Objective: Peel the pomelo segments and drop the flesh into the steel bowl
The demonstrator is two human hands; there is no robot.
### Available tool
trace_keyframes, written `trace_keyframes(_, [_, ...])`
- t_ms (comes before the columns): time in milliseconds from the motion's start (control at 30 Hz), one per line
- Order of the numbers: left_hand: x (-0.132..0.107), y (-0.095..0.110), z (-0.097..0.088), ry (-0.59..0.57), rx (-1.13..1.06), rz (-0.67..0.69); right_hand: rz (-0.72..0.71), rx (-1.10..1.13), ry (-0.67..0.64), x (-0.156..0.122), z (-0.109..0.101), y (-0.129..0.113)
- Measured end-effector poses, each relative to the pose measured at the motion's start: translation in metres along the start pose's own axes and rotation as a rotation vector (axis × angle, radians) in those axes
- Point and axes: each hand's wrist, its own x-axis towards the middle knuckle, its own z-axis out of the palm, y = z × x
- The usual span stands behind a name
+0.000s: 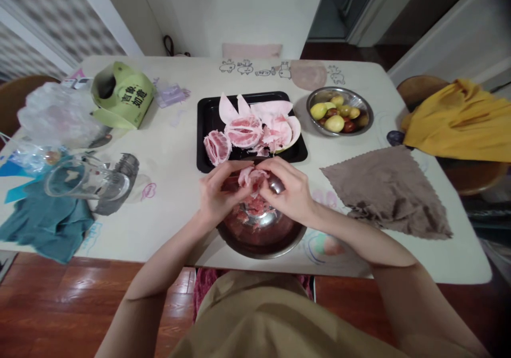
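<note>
Pomelo pulp (253, 208) in near bowl (263, 242), chunks (244, 132) in tray (205, 115).

Ragged pink fruit piece (253, 179) above the metal bowl (263, 241)

Big bowl (261, 241) on table (171, 150), tray (208, 114) behind it, citrus pieces (244, 132) in tray; fruit bowl (364, 120) right of tray, jug (101, 185) well left.

Fingers (228, 169) hide part of the pink pulp (252, 179) — and the yellow cloth (463, 123) runs off the right edge.
</note>
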Motion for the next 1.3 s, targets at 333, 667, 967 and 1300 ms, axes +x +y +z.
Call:
trace_keyframes(333, [-0.002,-0.007,-0.002,0.027,0.0,0.114,-0.208,-0.162,0.042,-0.006,-0.006,0.009])
trace_keyframes(667, [0.004,-0.022,-0.007,0.087,0.019,0.135,0.04,-0.23,-0.406,0.005,-0.026,0.009])
trace_keyframes(967, [0.001,-0.031,-0.004,0.079,0.017,0.079,0.022,-0.271,-0.664,0.002,-0.012,0.017])
trace_keyframes(1300, [0.0,-0.028,-0.005,0.058,0.02,0.119,-0.031,-0.244,-0.708,-0.003,-0.008,0.026])
